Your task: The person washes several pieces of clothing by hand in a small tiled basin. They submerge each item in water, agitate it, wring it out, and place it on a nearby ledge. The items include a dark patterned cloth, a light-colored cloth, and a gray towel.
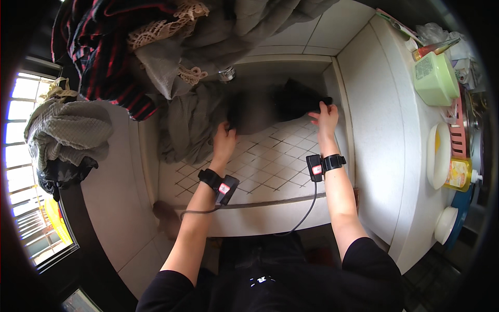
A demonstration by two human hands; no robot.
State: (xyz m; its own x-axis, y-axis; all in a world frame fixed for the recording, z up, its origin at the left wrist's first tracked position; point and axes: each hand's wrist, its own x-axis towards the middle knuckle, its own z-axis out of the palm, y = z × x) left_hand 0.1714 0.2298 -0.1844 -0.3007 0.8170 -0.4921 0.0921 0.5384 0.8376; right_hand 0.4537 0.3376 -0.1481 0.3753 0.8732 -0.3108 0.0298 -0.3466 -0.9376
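A person in a black T-shirt [270, 283] leans over a white-walled basin [260, 221] with a tiled bottom [270, 161], a black cloth [299, 101] spread between two bare hands in the upper middle of the frame. The left hand [224, 144], near the centre, has its fingers closed on the cloth's near left edge; the right hand [326, 122], farther right and slightly higher, pinches a corner between thumb and fingers, its other fingers loosely curled. The cloth hangs above the tiles, its middle blurred, so its exact shape and whether it touches the bottom cannot be told.

Just left of it, a crumpled grey cloth [189, 125] lies in the basin, untouched by either hand. Black straps [333, 162] with small boxes circle both wrists, and a cable runs down from each. More laundry crowds the upper left, among it a red-and-black striped garment [96, 57] and lace-trimmed fabric [166, 28]. Along the ledge at the right of the frame stand a pale green tub [435, 79], a white dish [440, 156] and a yellow bottle [458, 174].

The step in hand appears to be opening out or shaking the black cloth by its edges. The next move would seem to call for both grips to hold firm and the hands to draw apart evenly, clear of the grey cloth.
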